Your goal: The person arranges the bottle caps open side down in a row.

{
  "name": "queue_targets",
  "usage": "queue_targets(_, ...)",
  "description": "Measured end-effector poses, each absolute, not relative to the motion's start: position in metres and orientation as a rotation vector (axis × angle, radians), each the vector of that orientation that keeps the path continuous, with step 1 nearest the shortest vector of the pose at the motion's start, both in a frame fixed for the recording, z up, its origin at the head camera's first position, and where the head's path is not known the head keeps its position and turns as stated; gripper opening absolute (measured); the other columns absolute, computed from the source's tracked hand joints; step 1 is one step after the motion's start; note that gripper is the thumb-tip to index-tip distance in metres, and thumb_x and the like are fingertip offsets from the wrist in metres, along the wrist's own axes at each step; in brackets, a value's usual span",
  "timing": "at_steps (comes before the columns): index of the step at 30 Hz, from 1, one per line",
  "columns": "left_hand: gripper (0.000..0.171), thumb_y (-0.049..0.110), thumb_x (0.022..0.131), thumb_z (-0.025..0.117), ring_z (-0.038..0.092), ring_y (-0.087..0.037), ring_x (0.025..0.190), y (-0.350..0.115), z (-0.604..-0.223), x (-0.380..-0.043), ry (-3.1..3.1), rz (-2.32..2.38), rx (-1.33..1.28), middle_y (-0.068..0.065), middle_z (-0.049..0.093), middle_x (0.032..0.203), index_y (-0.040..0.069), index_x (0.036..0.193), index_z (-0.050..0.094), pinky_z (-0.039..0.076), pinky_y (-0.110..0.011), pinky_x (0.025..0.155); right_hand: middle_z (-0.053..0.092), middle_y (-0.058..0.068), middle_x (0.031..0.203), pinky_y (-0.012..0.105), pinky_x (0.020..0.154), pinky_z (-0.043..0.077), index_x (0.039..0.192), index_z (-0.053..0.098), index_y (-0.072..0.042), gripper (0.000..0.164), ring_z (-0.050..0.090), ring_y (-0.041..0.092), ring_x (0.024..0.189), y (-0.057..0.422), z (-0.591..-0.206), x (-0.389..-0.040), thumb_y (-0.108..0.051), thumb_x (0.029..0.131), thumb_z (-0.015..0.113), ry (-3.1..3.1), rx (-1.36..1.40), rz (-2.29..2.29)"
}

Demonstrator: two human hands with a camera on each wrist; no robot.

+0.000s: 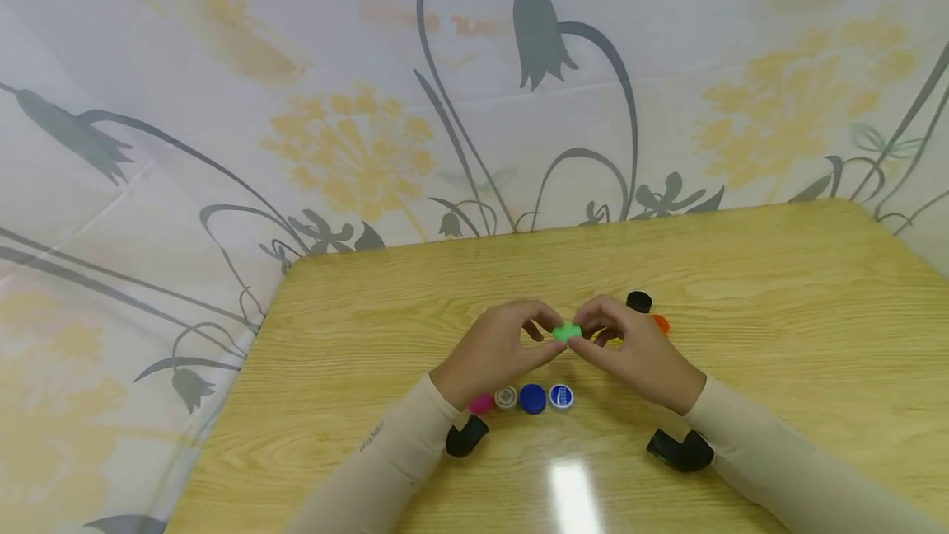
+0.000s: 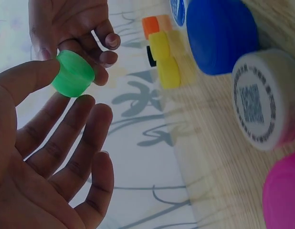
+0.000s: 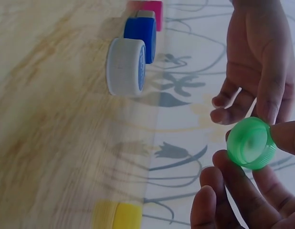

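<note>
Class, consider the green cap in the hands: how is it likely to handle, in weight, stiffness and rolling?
The green cap is probably light for its size, as it looks hollow. It seems fairly stiff, looking round while the left hand and right hand pinch it. Its round rim suggests it could roll if stood on edge.

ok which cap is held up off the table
The green bottle cap, pinched by the left hand and right hand; the others in view rest on the table.

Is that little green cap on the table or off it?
Off it: the left hand and right hand hold the green cap, and the right wrist view shows it apart from the table.
</note>
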State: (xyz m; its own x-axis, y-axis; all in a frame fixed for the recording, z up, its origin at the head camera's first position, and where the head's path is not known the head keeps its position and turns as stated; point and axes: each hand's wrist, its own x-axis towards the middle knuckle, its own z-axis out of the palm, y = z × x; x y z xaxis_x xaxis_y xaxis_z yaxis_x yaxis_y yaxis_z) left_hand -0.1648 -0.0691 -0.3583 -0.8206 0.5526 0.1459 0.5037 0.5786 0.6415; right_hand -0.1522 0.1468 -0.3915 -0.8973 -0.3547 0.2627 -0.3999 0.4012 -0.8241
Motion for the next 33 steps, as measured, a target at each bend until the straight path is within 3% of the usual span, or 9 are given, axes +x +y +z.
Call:
queue_targets(7,0.028,0.036,0.093,0.071,0.066,-0.007,0.092,-0.062,-0.363,-0.159,2.711,1.030,0.876,0.008,0.073,0.112,0.018,0.114,0.071,0.053,-0.018,0.078,0.068,-0.006,0.100,0.025,0.077,0.055,0.104,0.062,-0.016,0.015,0.063,0.004,0.088,0.158,-0.395,-0.144,-0.015,0.093,0.072,-2.560,0.775,1.473)
queue_targets(18,0.025,0.038,0.092,0.073,0.067,-0.002,0.090,-0.049,-0.368,-0.151,2.789,0.879,0.957,0.011,0.074,0.108,0.021,0.110,0.074,0.051,-0.013,0.076,0.070,-0.006,0.105,0.026,0.078,0.057,0.109,0.063,-0.015,0.024,0.066,0.003,0.094,0.171,-0.400,-0.136,-0.013,0.089,0.076,-2.578,0.857,1.397)
queue_targets(21,0.025,0.039,0.091,0.073,0.069,-0.003,0.090,-0.048,-0.370,-0.149,2.844,0.779,1.008,0.011,0.075,0.106,0.021,0.108,0.074,0.051,-0.018,0.080,0.069,-0.005,0.108,0.026,0.079,0.058,0.111,0.065,-0.015,0.025,0.067,0.005,0.094,0.172,-0.401,-0.135,-0.013,0.089,0.077,-2.606,0.867,1.393)
queue_targets(26,0.026,0.042,0.090,0.074,0.069,-0.001,0.093,-0.045,-0.374,-0.148,2.888,0.650,0.989,0.012,0.076,0.104,0.024,0.107,0.075,0.047,-0.036,0.089,0.070,-0.005,0.109,0.028,0.081,0.057,0.113,0.066,-0.016,0.026,0.068,0.007,0.094,0.173,-0.402,-0.134,-0.016,0.089,0.077,-2.697,0.854,1.404)
queue_targets(33,0.027,0.041,0.089,0.075,0.068,0.001,0.091,-0.042,-0.383,-0.147,2.868,0.572,0.995,0.014,0.076,0.105,0.023,0.108,0.076,0.044,-0.036,0.088,0.073,-0.005,0.106,0.026,0.081,0.056,0.113,0.068,-0.015,0.027,0.068,0.005,0.095,0.176,-0.408,-0.135,-0.017,0.088,0.077,-2.802,0.862,1.381)
